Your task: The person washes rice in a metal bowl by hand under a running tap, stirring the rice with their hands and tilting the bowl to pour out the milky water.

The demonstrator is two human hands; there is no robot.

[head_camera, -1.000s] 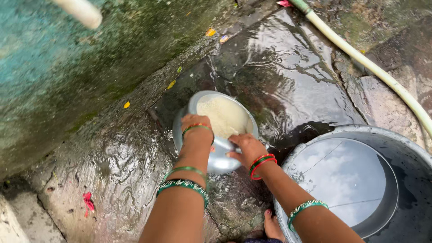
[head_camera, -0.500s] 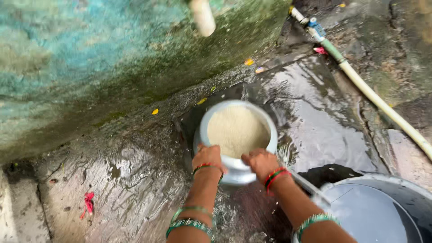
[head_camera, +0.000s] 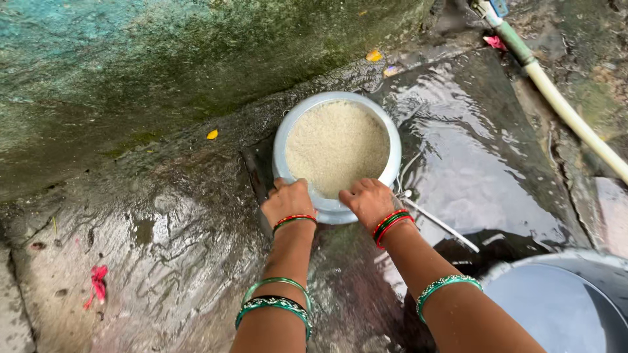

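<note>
Saw both hands closed on pot rim: left hand point(head_camera: 288, 202), right hand point(head_camera: 369, 202) at near edge, steadying pot point(head_camera: 337, 153) of wet rice point(head_camera: 337, 147) on wet stone floor point(head_camera: 176, 248) below mossy wall point(head_camera: 163, 59). Hose point(head_camera: 569, 117) ran well apart.

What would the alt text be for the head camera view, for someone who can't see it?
Seen from above, a left hand and right hand grip the near rim of a round metal pot full of wet rice on wet stone ground. A mossy wall, pale hose and water-filled tub surround it.
</note>
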